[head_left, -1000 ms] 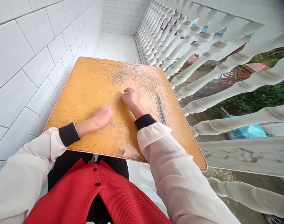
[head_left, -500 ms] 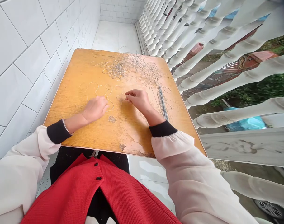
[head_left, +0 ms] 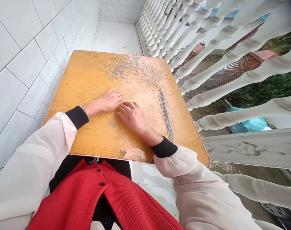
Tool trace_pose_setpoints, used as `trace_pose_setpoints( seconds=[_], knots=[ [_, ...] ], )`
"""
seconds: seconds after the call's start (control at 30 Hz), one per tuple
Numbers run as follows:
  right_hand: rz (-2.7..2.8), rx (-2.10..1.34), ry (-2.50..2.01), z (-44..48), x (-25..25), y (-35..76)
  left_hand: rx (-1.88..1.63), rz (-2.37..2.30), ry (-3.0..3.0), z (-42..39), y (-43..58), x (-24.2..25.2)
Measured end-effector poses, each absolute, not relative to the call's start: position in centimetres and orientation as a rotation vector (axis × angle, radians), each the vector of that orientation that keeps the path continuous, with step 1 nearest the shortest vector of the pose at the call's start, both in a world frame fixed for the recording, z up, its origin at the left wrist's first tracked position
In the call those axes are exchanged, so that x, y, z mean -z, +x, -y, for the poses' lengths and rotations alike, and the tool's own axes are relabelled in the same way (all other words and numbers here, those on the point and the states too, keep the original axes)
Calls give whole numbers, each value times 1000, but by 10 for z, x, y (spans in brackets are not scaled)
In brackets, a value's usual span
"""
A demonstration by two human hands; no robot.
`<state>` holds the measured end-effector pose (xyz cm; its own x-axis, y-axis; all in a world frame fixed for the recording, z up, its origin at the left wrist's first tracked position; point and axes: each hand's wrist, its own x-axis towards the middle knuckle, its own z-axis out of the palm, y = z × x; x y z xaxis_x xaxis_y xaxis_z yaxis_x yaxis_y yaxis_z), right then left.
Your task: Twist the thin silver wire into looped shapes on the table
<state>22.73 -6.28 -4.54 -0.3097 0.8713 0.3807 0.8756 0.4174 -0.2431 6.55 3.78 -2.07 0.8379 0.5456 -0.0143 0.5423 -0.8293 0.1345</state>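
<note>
My left hand (head_left: pixel 109 100) lies flat with fingers stretched out on a thin bent wire shape (head_left: pixel 91 91) on the wooden table (head_left: pixel 88 73). My right hand (head_left: pixel 132 115) rests just to its right, fingers spread low on the tabletop, touching the same curled wire near the left fingertips. A tangle of thin wire pieces (head_left: pixel 131 68) lies at the far side of the table. A bundle of straight wires (head_left: pixel 166 111) lies to the right of my right hand.
A white tiled wall (head_left: pixel 28 54) runs along the left. A white baluster railing (head_left: pixel 219 64) runs along the right, close to the table's edge. The table surface has worn, chipped patches (head_left: pixel 112 124) near the front edge.
My left hand opened from a loose fist and slid right onto the wire. My right hand came back toward me and flattened beside it. The view shifted slightly.
</note>
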Motion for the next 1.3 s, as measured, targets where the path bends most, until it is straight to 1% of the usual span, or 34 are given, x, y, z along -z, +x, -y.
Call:
trace_pose_setpoints(
  seconds=[0.13, 0.37, 0.43, 0.6, 0.67, 0.8, 0.87, 1.1, 1.3],
  knots=[
    [2334, 41, -1433, 65, 51, 225, 48, -878, 2888, -36, 60, 30],
    [2394, 68, -1408, 72, 55, 224, 34, -914, 2866, -29, 57, 30],
    [2413, 79, -1425, 74, 52, 223, -42, -904, 2856, -31, 55, 27],
    [2444, 82, -1466, 79, 46, 219, -370, -1006, 2833, -49, 56, 14],
    [2455, 89, -1475, 79, 45, 218, -293, -1047, 2843, -55, 60, 9],
    [2467, 106, -1457, 80, 46, 218, 46, -1109, 2828, -55, 67, 9],
    [2474, 104, -1425, 81, 47, 218, 94, -1121, 2839, -51, 66, 13],
    [2486, 101, -1434, 86, 49, 219, 9, -1126, 2854, -50, 62, 26],
    [2457, 89, -1466, 84, 46, 219, -161, -1134, 2786, -55, 66, 26]
  ],
)
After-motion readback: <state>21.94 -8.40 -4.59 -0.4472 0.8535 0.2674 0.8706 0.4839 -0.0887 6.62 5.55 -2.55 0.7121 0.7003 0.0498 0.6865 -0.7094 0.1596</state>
